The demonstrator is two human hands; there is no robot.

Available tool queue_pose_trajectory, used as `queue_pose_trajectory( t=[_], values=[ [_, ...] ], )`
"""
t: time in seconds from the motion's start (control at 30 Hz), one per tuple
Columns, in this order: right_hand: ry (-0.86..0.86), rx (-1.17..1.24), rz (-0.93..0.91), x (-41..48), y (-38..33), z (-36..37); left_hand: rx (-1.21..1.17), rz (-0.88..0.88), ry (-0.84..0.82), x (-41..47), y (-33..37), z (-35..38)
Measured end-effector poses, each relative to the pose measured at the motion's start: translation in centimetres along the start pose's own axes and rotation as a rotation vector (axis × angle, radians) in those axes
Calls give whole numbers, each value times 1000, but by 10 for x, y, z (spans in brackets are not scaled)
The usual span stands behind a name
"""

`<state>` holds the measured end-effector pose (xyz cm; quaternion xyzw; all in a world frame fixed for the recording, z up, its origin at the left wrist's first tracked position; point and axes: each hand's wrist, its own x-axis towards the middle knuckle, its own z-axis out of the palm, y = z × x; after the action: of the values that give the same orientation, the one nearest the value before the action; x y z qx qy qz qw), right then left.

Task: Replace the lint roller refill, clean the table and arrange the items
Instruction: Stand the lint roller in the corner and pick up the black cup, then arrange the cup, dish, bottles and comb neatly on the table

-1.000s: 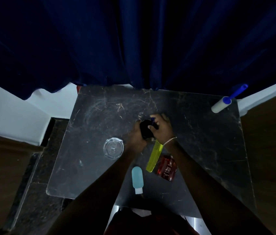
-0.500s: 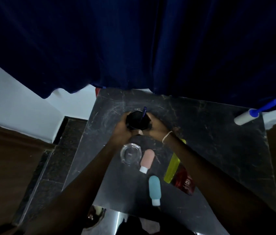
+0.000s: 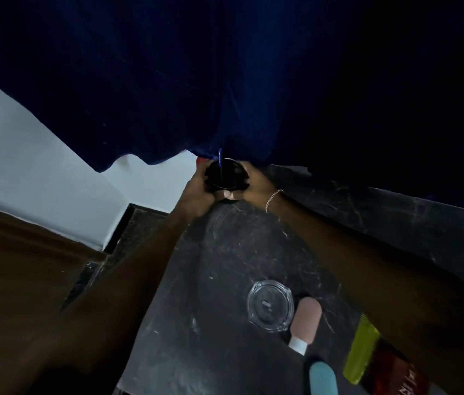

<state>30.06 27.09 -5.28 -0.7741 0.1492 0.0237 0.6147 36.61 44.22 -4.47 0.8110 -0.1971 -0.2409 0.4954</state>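
We had both hands cupped around the round black holder (image 3: 226,178) with a blue pen (image 3: 220,159) in it: left hand (image 3: 198,192) and right hand (image 3: 256,185) fingers curled closed, steadying it upright at the table's (image 3: 225,266) far corner, seemingly to arrange it there. The lint roller was out of view.

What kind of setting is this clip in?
Probably a room at home: a small dark marble table against a blue curtain, with toiletries such as a pink bottle and yellow comb.
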Motion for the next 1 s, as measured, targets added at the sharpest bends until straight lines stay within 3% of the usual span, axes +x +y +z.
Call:
queue_pose_trajectory(
  t=[0.4,0.53,0.63,0.8,0.87,1.0],
  values=[
    [28,-128,111,-3,0,5,30,-134,5,-5,-17,-8],
    [89,-106,192,-50,2,1,-135,-270,168,-47,-16,6],
    [144,-236,196,-108,11,3,-218,-284,160,-95,-22,31],
    [152,-473,230,-198,39,6,49,-335,-39,-173,-31,82],
    [112,-698,199,-220,49,8,152,-334,-92,-192,-29,101],
    [62,-881,245,-232,63,15,323,-285,-81,-206,-22,119]
  ],
)
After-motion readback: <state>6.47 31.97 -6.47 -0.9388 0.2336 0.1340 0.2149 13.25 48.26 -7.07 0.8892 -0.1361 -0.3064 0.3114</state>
